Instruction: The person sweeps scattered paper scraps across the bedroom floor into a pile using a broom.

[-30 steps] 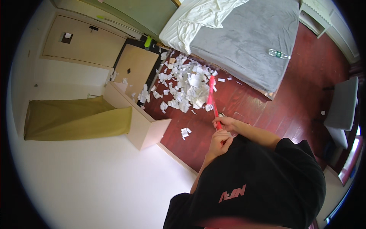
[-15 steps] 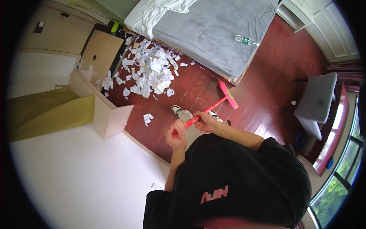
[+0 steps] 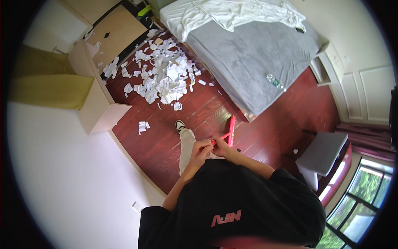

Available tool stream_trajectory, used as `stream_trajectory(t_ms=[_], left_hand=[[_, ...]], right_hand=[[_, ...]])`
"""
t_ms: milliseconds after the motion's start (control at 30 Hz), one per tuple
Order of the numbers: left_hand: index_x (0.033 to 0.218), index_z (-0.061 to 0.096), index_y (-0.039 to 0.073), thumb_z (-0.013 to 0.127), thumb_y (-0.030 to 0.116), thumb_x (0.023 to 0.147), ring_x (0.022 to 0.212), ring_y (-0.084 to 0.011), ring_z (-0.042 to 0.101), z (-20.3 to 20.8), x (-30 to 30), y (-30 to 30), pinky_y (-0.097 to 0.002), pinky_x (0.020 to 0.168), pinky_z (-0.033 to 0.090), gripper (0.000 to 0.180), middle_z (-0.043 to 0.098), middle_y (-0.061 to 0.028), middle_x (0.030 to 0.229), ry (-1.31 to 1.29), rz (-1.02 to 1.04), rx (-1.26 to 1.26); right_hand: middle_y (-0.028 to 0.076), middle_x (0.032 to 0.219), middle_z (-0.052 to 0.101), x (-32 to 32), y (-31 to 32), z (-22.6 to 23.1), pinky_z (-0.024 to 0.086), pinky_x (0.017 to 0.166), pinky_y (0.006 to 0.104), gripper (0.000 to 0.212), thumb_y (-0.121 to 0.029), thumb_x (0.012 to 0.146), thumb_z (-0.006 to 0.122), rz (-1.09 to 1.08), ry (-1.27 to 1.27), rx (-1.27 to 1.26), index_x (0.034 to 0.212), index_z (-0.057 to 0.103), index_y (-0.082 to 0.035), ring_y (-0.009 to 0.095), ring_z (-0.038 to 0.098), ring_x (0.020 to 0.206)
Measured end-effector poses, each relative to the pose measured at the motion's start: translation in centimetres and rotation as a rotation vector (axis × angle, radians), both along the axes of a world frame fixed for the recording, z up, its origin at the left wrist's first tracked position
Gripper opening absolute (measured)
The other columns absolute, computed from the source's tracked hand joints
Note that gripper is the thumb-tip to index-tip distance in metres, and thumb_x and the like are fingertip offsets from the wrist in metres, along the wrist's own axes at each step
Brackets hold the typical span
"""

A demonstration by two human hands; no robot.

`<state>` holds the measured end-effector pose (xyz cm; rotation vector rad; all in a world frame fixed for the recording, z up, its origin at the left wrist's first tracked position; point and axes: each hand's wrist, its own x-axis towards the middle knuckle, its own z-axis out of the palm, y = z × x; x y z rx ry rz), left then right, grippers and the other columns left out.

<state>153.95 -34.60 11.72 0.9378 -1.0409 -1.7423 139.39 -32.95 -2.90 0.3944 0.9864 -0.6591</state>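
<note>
My left hand (image 3: pixel 201 149) and my right hand (image 3: pixel 220 145) both grip the pink handle of a broom (image 3: pixel 229 130). The broom's head rests on the dark red wooden floor (image 3: pixel 265 137) close to the corner of the bed, its bristles blurred. A heap of torn white paper scraps (image 3: pixel 163 76) lies on the floor farther away, to the upper left of the broom. My leg in light trousers and a white shoe (image 3: pixel 180 125) stands between the heap and my hands.
A bed with a grey mattress (image 3: pixel 248 54) and crumpled white sheet (image 3: pixel 232 12) holds a plastic bottle (image 3: pixel 275 81). A light wooden cabinet (image 3: pixel 93 95) stands at the left, a white chair (image 3: pixel 321 151) at the right, a window at lower right.
The broom has swung from the paper heap to the right, over to the bed's corner. My view has turned, so the heap now lies farther left and up.
</note>
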Motion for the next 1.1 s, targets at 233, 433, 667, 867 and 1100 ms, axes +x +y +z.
stream_trajectory(t_ms=[233, 433, 667, 867, 1100], left_hand=[[0.067, 0.049, -0.003, 0.057, 0.003, 0.087, 0.056, -0.0151, 0.043, 1.0, 7.2, -5.8, -0.0293, 0.054, 0.033, 0.022, 0.045, -0.0066, 0.062, -0.212, -0.037, -0.257], [0.067, 0.050, -0.003, 0.062, 0.005, 0.085, 0.058, -0.0239, 0.049, 1.1, 10.0, -10.9, -0.0339, 0.055, 0.038, 0.023, 0.047, -0.0123, 0.062, -0.337, -0.216, -0.581], [0.062, 0.050, -0.001, 0.058, 0.001, 0.081, 0.057, -0.0198, 0.047, 1.5, 12.5, -15.5, -0.0322, 0.057, 0.038, 0.020, 0.048, -0.0076, 0.059, -0.214, -0.359, -0.542], [0.063, 0.045, -0.002, 0.056, 0.008, 0.082, 0.057, -0.0182, 0.043, -2.1, 14.1, -18.8, -0.0323, 0.057, 0.034, 0.025, 0.043, -0.0064, 0.059, 0.023, -0.331, -0.308], [0.062, 0.045, -0.002, 0.054, 0.010, 0.085, 0.053, -0.0160, 0.043, -2.6, 16.9, -24.7, -0.0324, 0.052, 0.032, 0.027, 0.043, -0.0071, 0.057, -0.208, -0.213, -0.198]], right_hand=[[0.005, 0.072, 0.056, 6.3, -7.7, 1.4, 0.045, 0.054, 0.0301, 0.020, -0.022, 0.092, 0.048, 0.061, 0.055, 0.035, 0.081, 0.054, -0.007, 0.017, 0.053, 0.062], [0.004, 0.069, 0.055, 10.1, -12.8, 3.6, 0.047, 0.068, 0.0411, 0.027, -0.033, 0.089, 0.058, 0.076, 0.543, -0.034, 0.074, 0.055, -0.012, 0.024, 0.054, 0.068], [0.014, 0.088, 0.068, 10.8, -15.0, 1.8, 0.049, 0.072, 0.0397, 0.030, -0.031, 0.092, 0.052, 0.876, 1.081, -0.631, 0.094, 0.065, -0.004, 0.022, 0.064, 0.077], [0.011, 0.076, 0.058, 15.0, -21.1, 1.3, 0.045, 0.052, 0.0395, 0.025, -0.026, 0.091, 0.052, 0.096, 0.690, 0.054, 0.092, 0.057, -0.002, 0.023, 0.055, 0.061], [0.013, 0.063, 0.055, 17.9, -27.5, -5.2, 0.036, 0.042, 0.0354, 0.019, -0.021, 0.085, 0.049, 0.187, 0.420, -0.017, 0.075, 0.055, -0.007, 0.022, 0.050, 0.048]])
